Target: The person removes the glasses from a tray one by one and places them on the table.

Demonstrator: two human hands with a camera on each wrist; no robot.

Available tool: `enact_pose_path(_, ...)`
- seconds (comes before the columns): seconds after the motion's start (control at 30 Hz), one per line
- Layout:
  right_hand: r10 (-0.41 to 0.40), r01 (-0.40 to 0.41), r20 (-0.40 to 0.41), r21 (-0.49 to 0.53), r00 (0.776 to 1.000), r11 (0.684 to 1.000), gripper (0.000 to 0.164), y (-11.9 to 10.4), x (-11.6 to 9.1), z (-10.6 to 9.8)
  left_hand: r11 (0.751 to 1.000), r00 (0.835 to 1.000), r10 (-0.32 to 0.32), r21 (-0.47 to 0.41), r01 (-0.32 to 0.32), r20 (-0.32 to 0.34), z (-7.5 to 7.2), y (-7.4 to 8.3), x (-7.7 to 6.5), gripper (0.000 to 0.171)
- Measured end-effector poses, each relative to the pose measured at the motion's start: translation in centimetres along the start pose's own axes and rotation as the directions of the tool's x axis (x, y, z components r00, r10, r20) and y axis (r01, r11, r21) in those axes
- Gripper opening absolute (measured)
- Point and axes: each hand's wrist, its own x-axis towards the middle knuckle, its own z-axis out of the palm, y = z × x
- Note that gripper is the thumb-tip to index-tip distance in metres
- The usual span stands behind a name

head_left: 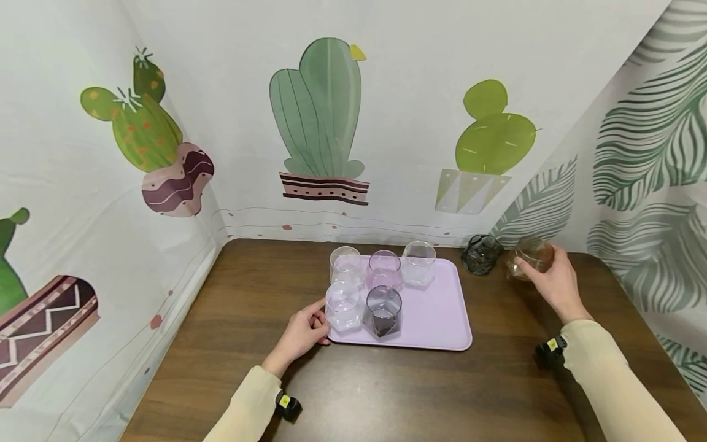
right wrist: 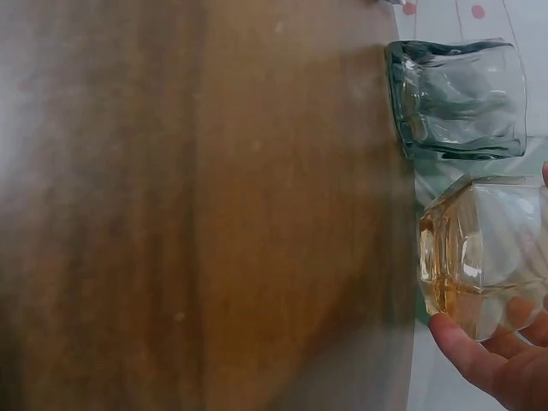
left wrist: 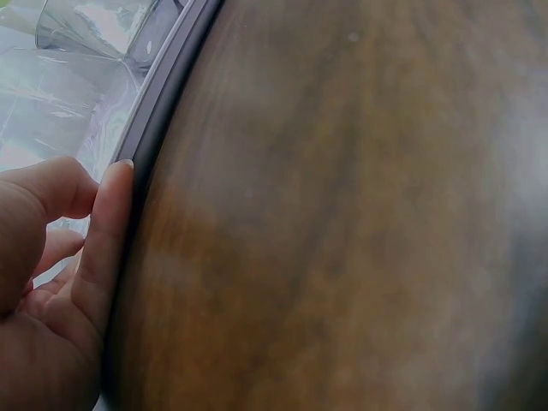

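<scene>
My right hand (head_left: 558, 282) grips an amber-tinted drinking glass (head_left: 533, 255) at the back right, thumb and fingers around its sides. The right wrist view shows its faceted amber base (right wrist: 449, 257) close over the tabletop. At the left front corner of a lavender tray (head_left: 436, 316), my left hand (head_left: 304, 331) holds the tray edge. The left wrist view shows a fingertip (left wrist: 120, 175) on the dark-edged rim. Nearest this hand on the tray is a clear glass (head_left: 343, 307). A grey glass (head_left: 383, 312) stands beside it.
Behind these two glasses stand a pale clear glass (head_left: 345, 267), a pink glass (head_left: 383, 270) and another clear glass (head_left: 418, 264). A dark grey-green glass (head_left: 482, 255) stands off the tray, left of the amber one. A cactus-printed cloth (head_left: 397, 123) hangs along the wooden table's back edge.
</scene>
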Motion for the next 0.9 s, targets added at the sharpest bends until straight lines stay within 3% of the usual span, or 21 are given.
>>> enact_pose_path(0.17, 0.021, -0.020, 0.039, -0.003, 0.999, 1.000, 0.090, -0.1, 0.7, 0.1, 1.000, 1.000, 0.027, -0.016, -0.027, 0.002, -0.1, 0.2, -0.1, 0.061)
enact_pose_path(0.43, 0.031, -0.031, 0.050, -0.005, 0.998, 1.000, 0.089, 0.5, 1.4, 0.6, 1.000, 1.000, 0.019, -0.004, -0.019, 0.006, 0.0, 0.3, -0.2, 0.062)
enact_pose_path(0.7, 0.040, -0.040, 0.063, -0.002, 0.997, 0.999, 0.092, 0.9, 1.5, 1.0, 1.000, 1.000, 0.007, 0.006, -0.007, 0.006, 0.1, -3.1, 1.1, 0.065)
enact_pose_path(0.9, 0.052, -0.053, 0.074, 0.015, 0.996, 0.998, 0.093, 1.3, 1.7, 1.2, 1.000, 1.000, 0.005, -0.019, -0.005, 0.014, 0.0, -3.2, 1.2, 0.066)
